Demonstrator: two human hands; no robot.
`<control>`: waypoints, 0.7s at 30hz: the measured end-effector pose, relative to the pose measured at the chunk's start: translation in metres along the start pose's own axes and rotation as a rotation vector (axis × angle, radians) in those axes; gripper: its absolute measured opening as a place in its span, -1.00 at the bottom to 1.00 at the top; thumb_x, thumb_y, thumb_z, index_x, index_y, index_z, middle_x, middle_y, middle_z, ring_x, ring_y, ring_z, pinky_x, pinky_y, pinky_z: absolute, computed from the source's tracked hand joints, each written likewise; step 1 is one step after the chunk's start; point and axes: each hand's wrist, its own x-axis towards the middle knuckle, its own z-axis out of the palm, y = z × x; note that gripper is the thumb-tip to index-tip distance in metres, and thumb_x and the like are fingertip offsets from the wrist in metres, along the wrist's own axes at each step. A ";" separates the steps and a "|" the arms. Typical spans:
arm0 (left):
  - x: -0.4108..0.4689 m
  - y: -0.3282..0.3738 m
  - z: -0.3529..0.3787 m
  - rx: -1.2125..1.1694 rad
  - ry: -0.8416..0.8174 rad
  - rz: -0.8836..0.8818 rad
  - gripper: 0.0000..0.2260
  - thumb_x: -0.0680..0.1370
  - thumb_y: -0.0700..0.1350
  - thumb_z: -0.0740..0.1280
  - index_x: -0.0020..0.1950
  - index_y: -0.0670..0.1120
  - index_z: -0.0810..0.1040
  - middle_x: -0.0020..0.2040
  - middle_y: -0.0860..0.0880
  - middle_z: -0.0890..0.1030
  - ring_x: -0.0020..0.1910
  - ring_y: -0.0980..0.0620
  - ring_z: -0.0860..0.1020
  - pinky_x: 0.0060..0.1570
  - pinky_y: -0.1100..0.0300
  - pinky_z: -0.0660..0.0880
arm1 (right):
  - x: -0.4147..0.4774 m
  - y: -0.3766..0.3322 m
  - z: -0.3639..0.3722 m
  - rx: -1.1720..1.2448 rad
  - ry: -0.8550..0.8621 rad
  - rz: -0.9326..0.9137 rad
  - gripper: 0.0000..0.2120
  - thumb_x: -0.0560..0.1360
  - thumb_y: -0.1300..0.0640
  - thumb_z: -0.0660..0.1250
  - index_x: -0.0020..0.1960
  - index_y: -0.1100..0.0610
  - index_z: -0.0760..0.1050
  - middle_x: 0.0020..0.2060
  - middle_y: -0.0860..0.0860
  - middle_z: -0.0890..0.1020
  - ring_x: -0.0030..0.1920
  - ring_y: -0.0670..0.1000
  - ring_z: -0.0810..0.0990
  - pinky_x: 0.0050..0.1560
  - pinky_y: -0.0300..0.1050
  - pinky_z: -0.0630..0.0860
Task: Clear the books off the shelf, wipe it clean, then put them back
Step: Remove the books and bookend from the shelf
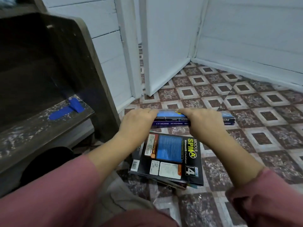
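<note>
Both hands curling over a small stack of books [170,119] lying on the floor [246,112]: left hand [137,122] gripping its left end, right hand [200,122] clasping mid-spine. Lying just nearer than the hands: black SPM workbook [168,158] atop another pile. Standing left of the hands: shelf [49,115], dusty, bearing a blue patch [65,110].

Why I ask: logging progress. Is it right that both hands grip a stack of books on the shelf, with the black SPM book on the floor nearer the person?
Not quite. In the head view, the left hand and right hand grip the stack of books on the floor, not on the shelf. The black SPM book does lie nearer.
</note>
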 end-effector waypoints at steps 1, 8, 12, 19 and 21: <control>-0.002 -0.002 0.014 0.010 0.037 0.018 -0.70 0.42 -0.12 0.48 0.13 -0.10 0.58 -0.05 -0.06 0.66 -0.12 -0.10 0.63 -0.17 0.04 0.55 | -0.006 -0.004 0.019 0.008 0.051 0.023 -0.52 0.39 0.23 0.42 0.25 -0.11 0.51 -0.02 -0.04 0.68 -0.10 0.11 0.64 -0.25 -0.11 0.45; -0.049 -0.008 0.102 0.150 -0.597 -0.055 -0.58 0.51 -0.14 0.37 0.33 -0.08 0.36 0.26 -0.07 0.44 0.28 -0.09 0.39 0.23 0.02 0.35 | -0.068 -0.060 0.135 0.062 -0.312 0.088 -0.28 0.35 0.28 0.48 0.45 0.03 0.36 0.37 0.14 0.46 0.30 0.32 0.45 0.20 0.41 0.39; -0.069 -0.011 0.124 -0.002 -0.940 -0.053 -0.56 0.52 -0.02 0.39 0.36 -0.04 0.37 0.28 -0.05 0.43 0.27 -0.08 0.44 0.17 -0.01 0.45 | -0.091 -0.066 0.157 0.136 -0.645 0.059 -0.22 0.51 -0.05 0.27 0.58 -0.03 -0.11 0.57 0.06 -0.01 0.53 0.28 -0.01 0.43 0.35 0.09; -0.072 -0.015 0.127 -0.030 -0.940 -0.007 -0.42 0.45 0.11 0.45 0.40 0.00 0.36 0.27 -0.03 0.39 0.25 -0.08 0.45 0.18 -0.03 0.49 | -0.082 -0.069 0.148 -0.050 -0.746 -0.066 0.20 0.23 -0.40 0.44 0.55 0.05 -0.20 0.53 0.13 -0.05 0.46 0.33 0.05 0.34 0.38 0.20; -0.076 -0.016 0.127 -0.045 -0.941 -0.011 -0.40 0.44 0.10 0.46 0.41 0.00 0.34 0.28 -0.03 0.38 0.24 -0.09 0.45 0.18 -0.05 0.49 | -0.085 -0.073 0.152 -0.089 -0.726 -0.074 0.13 0.31 -0.31 0.46 0.55 0.06 -0.19 0.53 0.17 -0.05 0.45 0.34 0.07 0.34 0.38 0.21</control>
